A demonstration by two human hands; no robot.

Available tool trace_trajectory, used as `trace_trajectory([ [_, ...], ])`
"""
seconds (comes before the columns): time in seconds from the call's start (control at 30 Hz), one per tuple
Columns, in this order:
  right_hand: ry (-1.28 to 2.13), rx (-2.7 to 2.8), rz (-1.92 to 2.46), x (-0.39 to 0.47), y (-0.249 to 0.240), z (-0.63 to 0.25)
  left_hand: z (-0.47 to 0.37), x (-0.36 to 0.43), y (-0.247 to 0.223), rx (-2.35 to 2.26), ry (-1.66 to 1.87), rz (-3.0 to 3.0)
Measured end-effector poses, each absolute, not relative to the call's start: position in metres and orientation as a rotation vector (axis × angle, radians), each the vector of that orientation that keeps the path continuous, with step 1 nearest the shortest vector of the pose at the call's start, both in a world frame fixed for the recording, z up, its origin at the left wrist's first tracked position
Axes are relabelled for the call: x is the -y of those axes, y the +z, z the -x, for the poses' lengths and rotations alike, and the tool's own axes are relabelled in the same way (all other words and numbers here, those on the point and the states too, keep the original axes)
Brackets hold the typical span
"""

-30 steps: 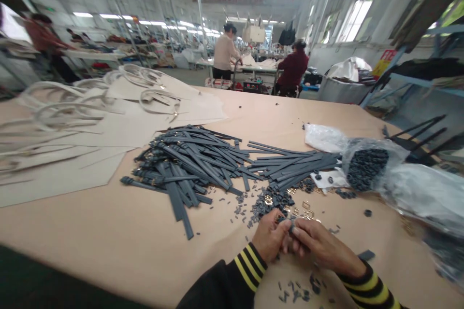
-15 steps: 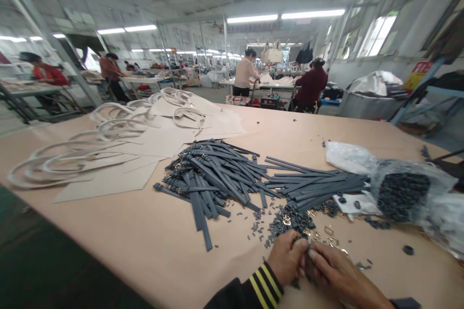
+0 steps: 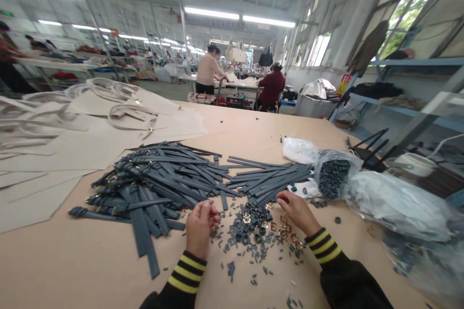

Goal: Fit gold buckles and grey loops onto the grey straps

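My left hand (image 3: 198,227) is curled closed just right of a heap of dark grey straps (image 3: 159,174); whatever its fingers hold is hidden. Thumb and fingers of my right hand (image 3: 297,211) are bent together above gold-coloured buckles (image 3: 286,227), and I cannot make out anything between them. Dark grey strap loops (image 3: 250,224) and tiny grey pieces (image 3: 259,253) lie in a scattered pile between the hands. Beyond the pile, more flat grey straps (image 3: 271,178) fan out.
Beige panels with curved handles (image 3: 97,140) cover the table's left side. To the right are a clear bag of dark loops (image 3: 332,176) and further plastic bags (image 3: 398,205). Two people stand at a table beyond. A blue shelf rack (image 3: 387,106) stands at the right.
My hands were together at the near edge of the pile; now they are apart, left hand by the strap heap, right hand over the buckles. The view has swung right.
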State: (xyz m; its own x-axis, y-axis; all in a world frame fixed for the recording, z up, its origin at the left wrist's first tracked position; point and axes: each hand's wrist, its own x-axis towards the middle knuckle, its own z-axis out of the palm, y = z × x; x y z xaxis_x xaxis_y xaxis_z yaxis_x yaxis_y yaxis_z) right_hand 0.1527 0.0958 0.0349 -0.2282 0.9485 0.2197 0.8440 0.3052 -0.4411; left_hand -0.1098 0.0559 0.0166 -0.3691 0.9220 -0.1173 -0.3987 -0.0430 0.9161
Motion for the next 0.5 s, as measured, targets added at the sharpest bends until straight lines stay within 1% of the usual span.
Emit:
trace_trajectory([
  [0.1, 0.142, 2.159, 1.651, -0.121, 0.029, -0.148, 0.079, -0.049, 0.011, -1.195, 1.455, -0.968],
  [0.27, -0.043, 2.286, 1.671, -0.143, 0.028, -0.135, 0.078, -0.049, 0.003, -1.262, 1.29, -1.188],
  [0.4, -0.133, 2.422, 1.622, -0.142, 0.039, -0.131, 0.081, -0.048, -0.004, -1.318, 1.235, -1.292],
  [0.5, -0.152, 2.547, 1.526, -0.125, 0.055, -0.123, 0.077, -0.047, -0.003, -1.313, 1.218, -1.303],
])
